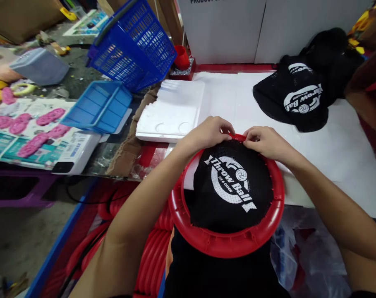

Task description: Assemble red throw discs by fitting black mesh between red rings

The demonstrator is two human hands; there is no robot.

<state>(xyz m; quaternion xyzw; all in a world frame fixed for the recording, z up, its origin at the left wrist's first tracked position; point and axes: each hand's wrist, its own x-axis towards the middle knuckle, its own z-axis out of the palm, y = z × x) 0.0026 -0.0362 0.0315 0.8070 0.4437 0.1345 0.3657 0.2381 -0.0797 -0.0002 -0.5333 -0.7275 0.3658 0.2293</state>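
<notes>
A red plastic ring leans against my body with its far edge at the white table. A black mesh net printed "Throw Ball" lies across the ring. My left hand pinches the net's far edge against the ring's rim, fingers closed. My right hand does the same just to the right, fingers curled on the mesh.
A pile of black printed nets lies at the table's back right. A white foam tray sits at left. Blue baskets and a blue lid stand farther left, beside pink parts. Red rings are stacked below.
</notes>
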